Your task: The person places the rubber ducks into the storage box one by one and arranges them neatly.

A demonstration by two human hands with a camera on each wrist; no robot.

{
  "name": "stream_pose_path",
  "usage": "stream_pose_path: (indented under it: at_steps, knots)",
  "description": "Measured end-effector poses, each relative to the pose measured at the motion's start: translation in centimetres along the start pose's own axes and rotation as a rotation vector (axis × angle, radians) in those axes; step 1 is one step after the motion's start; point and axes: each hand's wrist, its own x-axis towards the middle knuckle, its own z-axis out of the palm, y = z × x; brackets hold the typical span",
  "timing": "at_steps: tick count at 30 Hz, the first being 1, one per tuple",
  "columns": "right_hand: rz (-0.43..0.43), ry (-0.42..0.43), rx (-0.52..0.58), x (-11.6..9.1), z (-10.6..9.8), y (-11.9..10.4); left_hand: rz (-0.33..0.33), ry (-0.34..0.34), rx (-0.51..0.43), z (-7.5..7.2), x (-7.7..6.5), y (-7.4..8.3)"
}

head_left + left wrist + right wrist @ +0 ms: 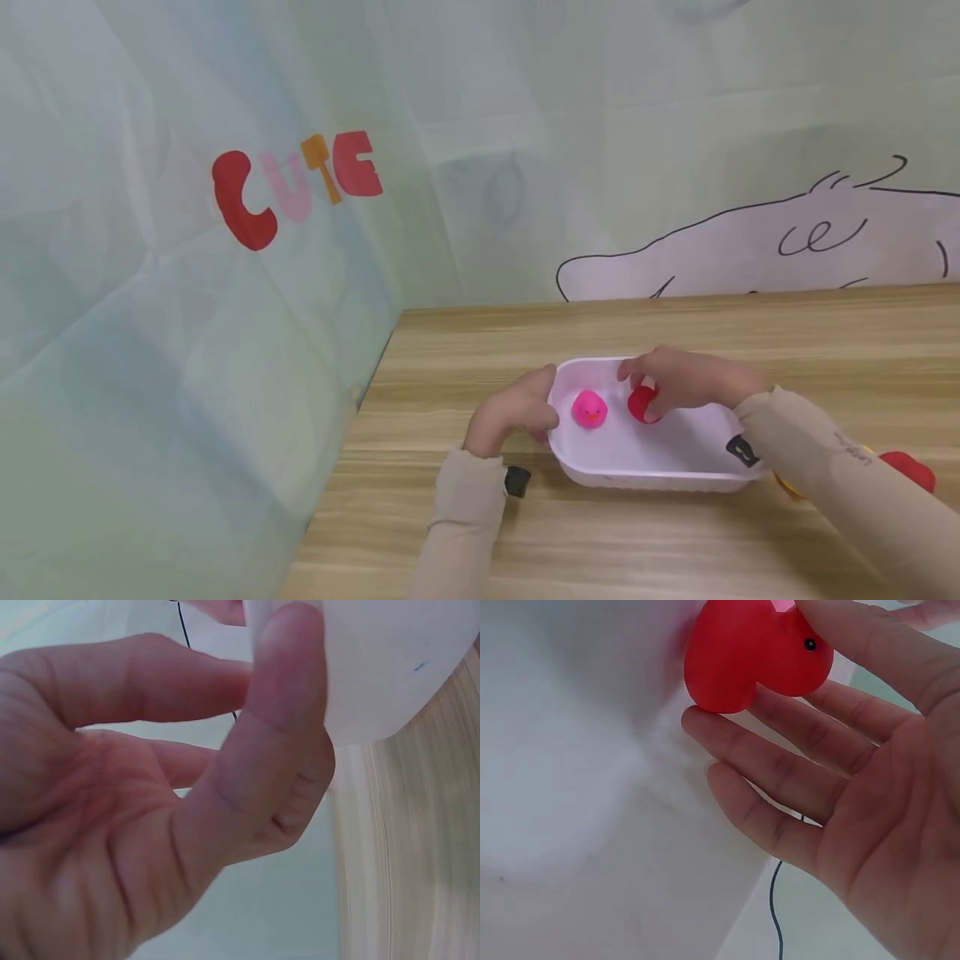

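Note:
A white plastic tub stands on the wooden table, with a pink rubber duck inside near its left end. My left hand pinches the tub's left rim between thumb and fingers; the left wrist view shows the thumb lying against the white wall. Over the tub's middle, my right hand holds a red rubber duck between thumb and fingers. In the right wrist view the red duck's dark eye faces the camera, and its body is close to the tub's inner surface.
Right of the tub, a red thing and a yellow thing lie partly hidden by my right forearm. Printed cloth walls bound the table at the left and back, with the letters CUTE on the left one.

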Motion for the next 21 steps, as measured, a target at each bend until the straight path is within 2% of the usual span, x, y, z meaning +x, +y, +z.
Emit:
stream_pose_path:
  at_steps: [5, 13, 17, 21]
  knots:
    - [0.001, -0.021, -0.016, 0.2, 0.4, 0.0, -0.004, 0.004, 0.01, 0.0, 0.0, 0.0]
    - [0.02, -0.001, -0.023, -0.4, 0.4, 0.2, -0.008, 0.006, 0.041, 0.3, 0.2, 0.3]
    - [0.0, 0.014, -0.039, -0.7, -0.5, -0.3, 0.006, 0.005, 0.038, 0.1, -0.1, 0.0]
    - [-0.014, 0.041, -0.066, -2.6, -1.8, -0.3, 0.059, -0.021, 0.028, 0.1, 0.3, 0.1]
